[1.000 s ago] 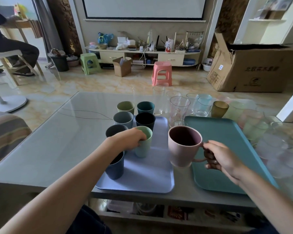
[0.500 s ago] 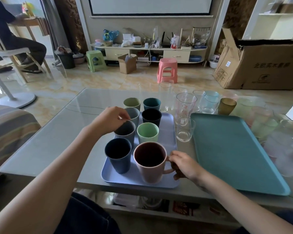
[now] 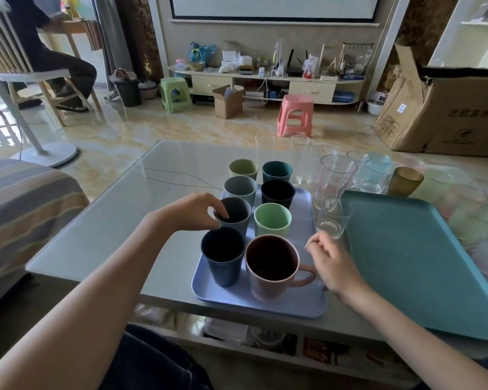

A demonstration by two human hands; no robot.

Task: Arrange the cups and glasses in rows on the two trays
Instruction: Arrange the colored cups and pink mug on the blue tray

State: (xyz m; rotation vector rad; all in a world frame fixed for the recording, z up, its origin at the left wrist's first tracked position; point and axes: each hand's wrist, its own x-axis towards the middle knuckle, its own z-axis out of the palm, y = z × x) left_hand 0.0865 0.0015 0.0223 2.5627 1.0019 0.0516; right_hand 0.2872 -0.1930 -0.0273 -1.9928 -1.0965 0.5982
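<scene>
1. Now the left hand [image 3: 193,211] pinches the near rim of the grey plastic cup [image 3: 235,213] on the lavender rectangular tray [image 3: 304,302].
2. Right hand [image 3: 331,266] hangs loosely curled, holding nothing, just beside the pink handled mug [image 3: 272,267].
3. Teal rectangular tray [image 3: 412,266] lies alongside, right.

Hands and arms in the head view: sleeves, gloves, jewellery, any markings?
Both forearms are bare as far as the frame shows; no sleeve is visible on either. The left hand and right hand wear no gloves, and no ring, watch, bracelet or marking shows. Dark blue denim, apparently jeans, shows below the left arm.
</scene>
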